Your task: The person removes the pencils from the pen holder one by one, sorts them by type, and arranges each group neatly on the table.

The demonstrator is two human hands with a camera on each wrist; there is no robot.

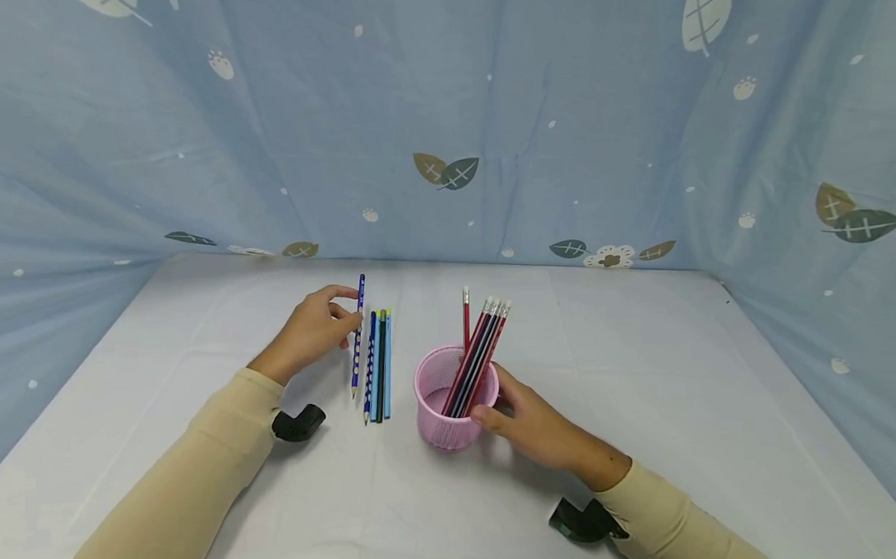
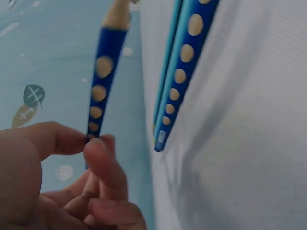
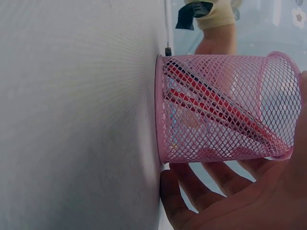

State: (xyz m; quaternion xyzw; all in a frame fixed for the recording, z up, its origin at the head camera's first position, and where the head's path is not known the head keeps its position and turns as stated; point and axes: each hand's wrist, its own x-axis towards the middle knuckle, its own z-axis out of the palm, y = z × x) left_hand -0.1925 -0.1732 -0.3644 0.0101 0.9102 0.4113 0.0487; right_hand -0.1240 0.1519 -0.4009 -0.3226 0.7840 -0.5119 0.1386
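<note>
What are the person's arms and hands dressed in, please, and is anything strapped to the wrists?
Both arms wear long, close-fitting cream sleeves that end at the wrists. The left hand and right hand are bare, with no gloves or rings visible. A small black device sits under each wrist: the left wrist device and the right wrist device.

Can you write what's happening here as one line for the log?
left hand: pinches blue dotted pencil | right hand: holds pink mesh pencil cup | three pencils: lying on white table

Left grip (image 1: 317, 328) pinched thumb to fingertips, right grip (image 1: 525, 416) loosely curved, forearms forward
</note>
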